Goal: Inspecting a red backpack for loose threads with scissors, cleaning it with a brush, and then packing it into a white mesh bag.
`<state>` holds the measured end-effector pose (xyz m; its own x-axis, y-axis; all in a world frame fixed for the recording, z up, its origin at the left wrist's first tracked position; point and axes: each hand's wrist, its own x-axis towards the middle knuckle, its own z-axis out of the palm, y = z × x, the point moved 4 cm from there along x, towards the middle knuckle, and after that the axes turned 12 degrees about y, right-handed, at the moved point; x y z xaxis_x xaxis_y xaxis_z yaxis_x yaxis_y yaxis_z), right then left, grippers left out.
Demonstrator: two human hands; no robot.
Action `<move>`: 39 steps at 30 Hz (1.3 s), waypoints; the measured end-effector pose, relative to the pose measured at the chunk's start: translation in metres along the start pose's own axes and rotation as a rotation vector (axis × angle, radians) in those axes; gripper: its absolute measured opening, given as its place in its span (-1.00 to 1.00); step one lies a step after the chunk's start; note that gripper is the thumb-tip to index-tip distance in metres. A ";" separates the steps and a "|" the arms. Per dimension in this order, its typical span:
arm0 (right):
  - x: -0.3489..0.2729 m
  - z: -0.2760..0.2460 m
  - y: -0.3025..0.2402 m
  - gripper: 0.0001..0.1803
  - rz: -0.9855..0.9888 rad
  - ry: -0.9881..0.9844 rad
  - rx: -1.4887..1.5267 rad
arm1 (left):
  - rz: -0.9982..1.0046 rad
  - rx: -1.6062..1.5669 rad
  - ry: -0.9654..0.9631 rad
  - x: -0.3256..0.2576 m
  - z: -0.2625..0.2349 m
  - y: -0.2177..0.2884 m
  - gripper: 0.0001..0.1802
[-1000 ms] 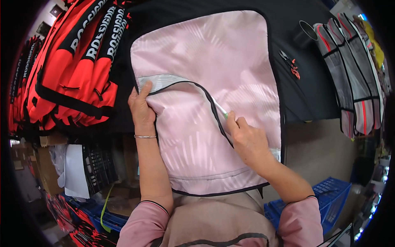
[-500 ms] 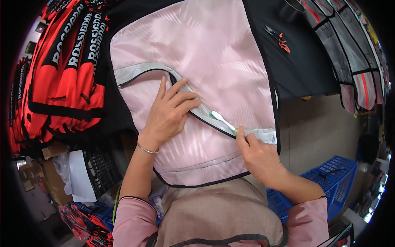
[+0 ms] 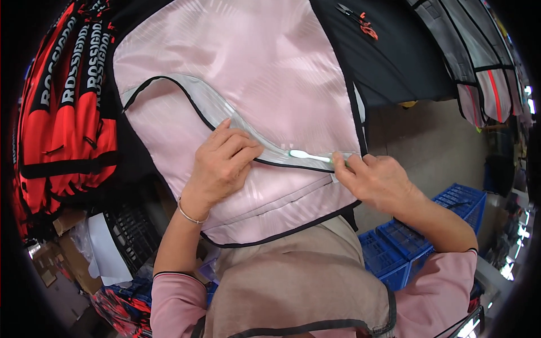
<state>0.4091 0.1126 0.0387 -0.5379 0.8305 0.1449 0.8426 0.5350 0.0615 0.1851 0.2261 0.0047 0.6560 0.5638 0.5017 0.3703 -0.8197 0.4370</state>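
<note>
A large pink shiny fabric panel (image 3: 265, 73) with black edging lies over the black-covered table before me. Across it runs a pocket edge with black binding, folded back so its pale grey inner strip (image 3: 197, 90) shows. My left hand (image 3: 222, 163) pinches this bound edge near the middle, its fingers bent over the cloth. In my right hand (image 3: 377, 177) is a white and green toothbrush (image 3: 310, 156), gripped by the handle. Its head points left and rests against the grey strip, right of my left fingers.
Stacked red and black bags (image 3: 67, 112) fill the left side. Small scissors with red-wrapped handles (image 3: 360, 23) lie at the far right of the table. Grey panels (image 3: 479, 67) hang over the right edge. Blue plastic crates (image 3: 406, 242) stand low at right, a black crate (image 3: 132, 231) low at left.
The toothbrush has turned flatter, and my right hand has moved up and right. The folded strip has opened wider at left. The whole view has shifted, with the panel now farther left.
</note>
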 end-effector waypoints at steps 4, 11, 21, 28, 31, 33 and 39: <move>-0.018 -0.005 0.016 -0.54 -0.020 -0.070 0.007 | 0.109 0.004 -0.072 -0.003 0.010 0.018 -0.70; -0.047 -0.020 0.049 -0.50 0.065 -0.106 -0.029 | 0.088 -0.047 -0.106 -0.008 0.010 0.019 -0.69; -0.020 -0.010 0.040 -0.60 0.048 -0.093 0.057 | 0.083 -0.052 -0.103 -0.010 0.015 0.018 -0.70; -0.059 -0.041 0.080 -0.72 0.288 -0.173 0.167 | 0.040 -0.058 -0.110 -0.011 0.006 0.013 -0.66; -0.098 -0.028 0.096 -0.75 0.844 0.165 0.536 | -0.035 -0.128 -0.057 -0.006 0.001 0.020 -0.63; -0.124 0.003 0.090 -0.70 1.183 0.348 0.735 | -0.086 -0.106 0.081 -0.008 -0.004 0.027 -0.63; -0.106 0.145 0.005 -0.77 1.520 0.859 1.473 | -0.393 0.106 0.430 -0.075 -0.068 0.047 -0.69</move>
<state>0.4667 0.0494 -0.1191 0.7326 0.5775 -0.3601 -0.3238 -0.1697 -0.9308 0.1082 0.1521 0.0378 0.1385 0.7994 0.5846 0.6098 -0.5340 0.5857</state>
